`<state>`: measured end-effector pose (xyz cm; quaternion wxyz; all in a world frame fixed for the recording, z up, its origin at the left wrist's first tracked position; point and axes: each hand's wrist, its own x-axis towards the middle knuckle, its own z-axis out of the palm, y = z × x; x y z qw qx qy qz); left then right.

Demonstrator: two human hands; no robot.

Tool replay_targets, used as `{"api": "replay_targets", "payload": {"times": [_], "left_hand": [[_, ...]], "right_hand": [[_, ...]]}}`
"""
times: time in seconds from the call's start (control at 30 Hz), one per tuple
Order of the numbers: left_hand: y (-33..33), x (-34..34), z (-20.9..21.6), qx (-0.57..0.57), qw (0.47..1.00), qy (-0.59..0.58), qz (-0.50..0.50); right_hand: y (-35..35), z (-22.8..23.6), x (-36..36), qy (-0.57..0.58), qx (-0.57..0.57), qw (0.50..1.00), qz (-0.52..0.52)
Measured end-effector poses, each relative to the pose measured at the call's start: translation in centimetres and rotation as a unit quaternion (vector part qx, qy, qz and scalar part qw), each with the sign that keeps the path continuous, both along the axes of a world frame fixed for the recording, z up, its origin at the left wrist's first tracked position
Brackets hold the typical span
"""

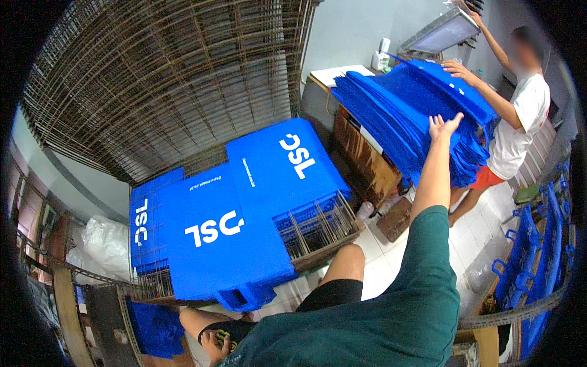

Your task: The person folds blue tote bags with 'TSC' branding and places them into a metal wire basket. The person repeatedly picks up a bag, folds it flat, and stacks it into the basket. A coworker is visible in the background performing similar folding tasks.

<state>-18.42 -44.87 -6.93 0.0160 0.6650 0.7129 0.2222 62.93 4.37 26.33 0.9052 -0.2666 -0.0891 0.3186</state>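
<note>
My right arm reaches out to the right, and my right hand is open, palm turned up, with nothing in it. Just beyond it is a large pile of blue fabric bags; whether my fingers touch it I cannot tell. Low at the left, my left hand rests against my black shorts, fingers loosely apart. In front of me, several blue bags with white print lie flat, overlapping, on a wire drying rack. One bag's handle cutout hangs over the near edge.
A co-worker in a white shirt stands beyond the pile, one hand on it, the other at a raised framed screen. Raised wire racks lean over the back left. Blue bags hang at right. Clear plastic lies at left.
</note>
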Motion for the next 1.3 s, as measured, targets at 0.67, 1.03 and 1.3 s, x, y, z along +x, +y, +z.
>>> {"api": "replay_targets", "payload": {"times": [0.67,1.03,1.3], "left_hand": [[11.5,10.3,21.2,0.183,0.979,-0.042,-0.084],[31.2,18.2,32.6,0.342,0.717,-0.544,-0.271],[38.1,21.2,27.5,-0.009,0.748,-0.618,-0.242]], "right_hand": [[-2.1,12.4,-4.5,-0.367,-0.039,0.923,-0.106],[-13.8,24.8,-19.5,-0.669,-0.188,0.71,0.111],[-21.3,26.1,-30.6,-0.823,-0.247,0.473,0.193]]}}
